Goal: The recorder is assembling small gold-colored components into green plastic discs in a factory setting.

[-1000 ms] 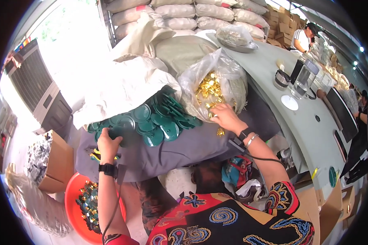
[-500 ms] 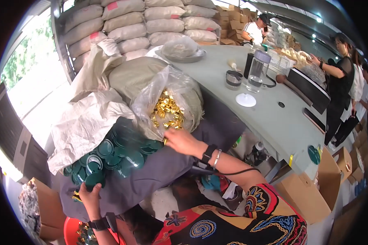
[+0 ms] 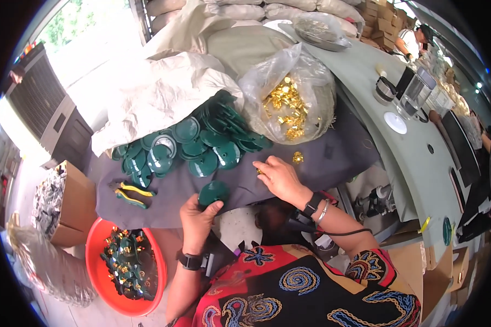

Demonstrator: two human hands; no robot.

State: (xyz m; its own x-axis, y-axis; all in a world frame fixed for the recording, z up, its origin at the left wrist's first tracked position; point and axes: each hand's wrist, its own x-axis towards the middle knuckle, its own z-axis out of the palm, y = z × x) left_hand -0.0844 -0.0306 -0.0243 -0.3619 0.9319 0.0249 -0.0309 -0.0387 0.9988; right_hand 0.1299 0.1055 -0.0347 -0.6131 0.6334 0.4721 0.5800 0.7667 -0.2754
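Note:
My left hand pinches a round dark green disc upright above the front edge of the grey cloth. To its right, my right hand is closed with a small shiny gold piece at its fingertips, partly hidden. One loose gold piece lies on the cloth just beyond that hand. Behind the hands, many green discs spill from a white woven sack. A clear plastic bag of gold pieces stands open beside them.
Yellow-and-green-handled pliers lie on the cloth at left. Below them, a red basin holds green and gold parts. A cardboard box stands farther left. At right, a grey-green table carries a bottle and a jar.
The view has turned left and down. My left hand has carried the green disc away from the pliers, toward my right hand. My right hand has come back from the bag's mouth.

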